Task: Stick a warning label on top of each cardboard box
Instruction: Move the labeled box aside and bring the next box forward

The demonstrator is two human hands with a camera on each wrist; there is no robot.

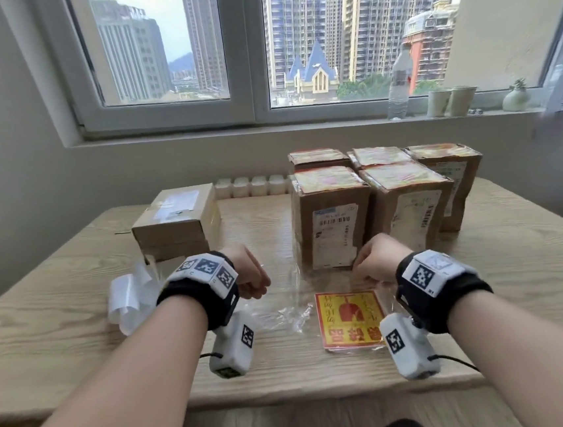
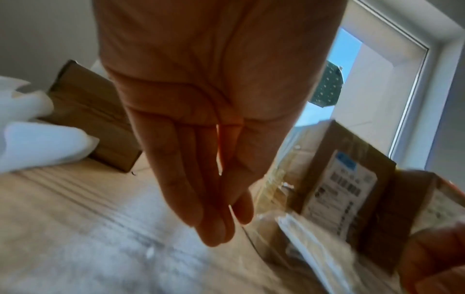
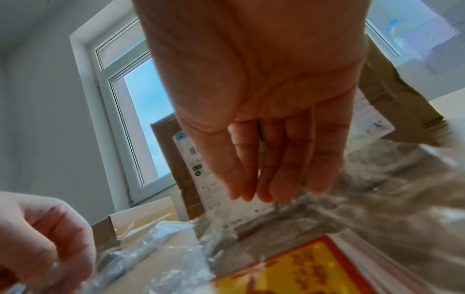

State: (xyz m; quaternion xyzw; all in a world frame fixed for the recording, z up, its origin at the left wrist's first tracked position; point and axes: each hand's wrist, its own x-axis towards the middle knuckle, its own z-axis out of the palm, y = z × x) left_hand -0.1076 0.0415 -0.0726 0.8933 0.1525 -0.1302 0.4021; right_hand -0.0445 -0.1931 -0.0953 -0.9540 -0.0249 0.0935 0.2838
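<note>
Daylight from a wide window (image 1: pixel 168 52) at twelve o'clock, with tower blocks outside, falls on a pale wooden bench (image 1: pixel 61 337). On the sill at two o'clock stand a clear water bottle (image 1: pixel 398 85), two paper cups (image 1: pixel 451 102) and a small white vase (image 1: pixel 515 98).

Five cardboard boxes (image 1: pixel 332 218) stand in a tight group at one o'clock, each with a red-and-yellow label on top and a shipping slip on its side. A lower, flatter cardboard box (image 1: pixel 177 220) sits apart at eleven o'clock, its top showing only clear tape and a pale slip. White backing sheets (image 1: pixel 126 297) lie crumpled at nine o'clock.

Near the front edge, a clear plastic bag (image 1: pixel 283 313) lies flat with a stack of warning labels (image 1: pixel 350 317) inside.

Just beyond the labels, both hands are over the bag. The left hand (image 1: pixel 248 271) has its fingers (image 2: pixel 208 218) long and close together, thumb alongside; whether they pinch the film I cannot tell. The right hand (image 1: pixel 376 261) hangs with fingers (image 3: pixel 276 179) straight and together, tips at the crinkled plastic.
</note>
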